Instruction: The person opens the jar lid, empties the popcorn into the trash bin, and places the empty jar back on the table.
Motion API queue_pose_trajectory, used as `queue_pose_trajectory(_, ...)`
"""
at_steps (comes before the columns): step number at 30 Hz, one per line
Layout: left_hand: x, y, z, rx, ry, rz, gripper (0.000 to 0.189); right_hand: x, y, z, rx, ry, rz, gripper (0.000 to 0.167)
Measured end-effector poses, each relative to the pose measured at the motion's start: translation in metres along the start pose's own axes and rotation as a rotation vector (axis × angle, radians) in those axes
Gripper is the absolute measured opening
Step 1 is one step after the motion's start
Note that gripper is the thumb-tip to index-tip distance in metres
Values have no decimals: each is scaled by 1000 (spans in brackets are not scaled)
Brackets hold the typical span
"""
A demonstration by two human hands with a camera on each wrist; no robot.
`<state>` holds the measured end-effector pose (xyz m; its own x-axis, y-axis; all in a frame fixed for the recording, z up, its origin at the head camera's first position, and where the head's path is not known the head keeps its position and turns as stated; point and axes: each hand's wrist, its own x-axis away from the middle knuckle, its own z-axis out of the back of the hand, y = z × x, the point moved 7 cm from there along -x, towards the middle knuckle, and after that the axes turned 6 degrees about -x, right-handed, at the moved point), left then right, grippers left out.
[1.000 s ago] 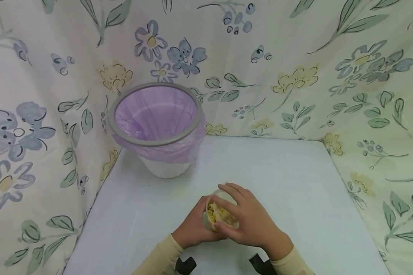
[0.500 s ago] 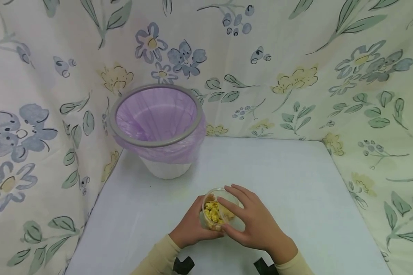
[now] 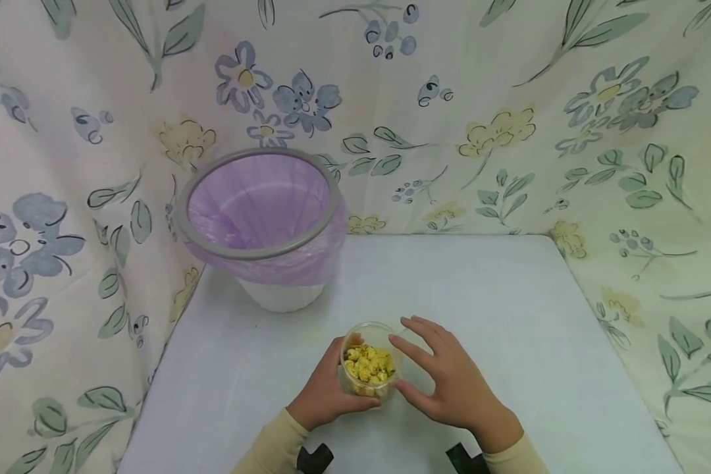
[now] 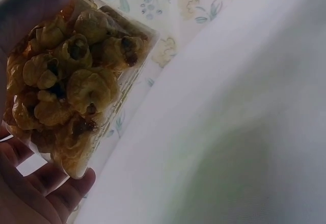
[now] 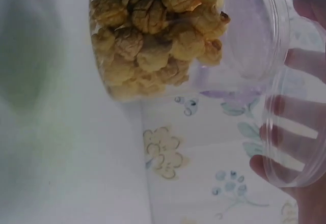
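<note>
A: Where is the popcorn (image 3: 369,365)?

B: In a clear tub (image 3: 379,334) at the near part of a white table (image 3: 492,296), its mouth turned up toward the head camera. Whether its base touches the tabletop, I cannot tell.

A: And the left hand (image 3: 324,393)?

B: Gripping the tub, thumb on one side, fingers round the other. The left wrist view shows dark flecks on popcorn that looks bright yellow from the head.

A: From the head, the right hand (image 3: 453,378) seems merely spread beside the tub.

B: The right wrist view tells more: that hand holds a round, clear lid (image 5: 298,127), fingers visible through it. Where the thumb presses, I cannot tell. The lid is off, near the tub's rim.

A: Behind them?

B: The head view alone gives the whole bin (image 3: 257,253), grey-ringed with a purple liner (image 3: 261,197), at the table's far left corner before a flowered cloth (image 3: 415,151). From the right wrist, purple shows through the tub.
</note>
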<state>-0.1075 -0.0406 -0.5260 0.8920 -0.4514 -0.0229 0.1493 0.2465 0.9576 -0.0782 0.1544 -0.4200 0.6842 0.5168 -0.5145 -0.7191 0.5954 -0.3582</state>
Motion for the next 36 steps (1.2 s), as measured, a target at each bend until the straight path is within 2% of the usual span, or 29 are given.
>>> queue_pose_trajectory(5,0,1,1,23,10,24,104,7,10,3,13,3,-26,59)
queue_pose_trajectory(12,-1,2,3,18,37,26,104,21,33,3,7,0,-120,53)
queue_pose_trajectory(23,1,1,4,45,31,46,105,58,80,-10,34,31,-280,61)
queue_pose_trajectory(29,2,1,6,50,30,54,106,73,100,-21,96,-12,-395,57)
queue_pose_trajectory(36,2,-2,6,54,22,66,106,91,117,-35,103,-72,-521,56)
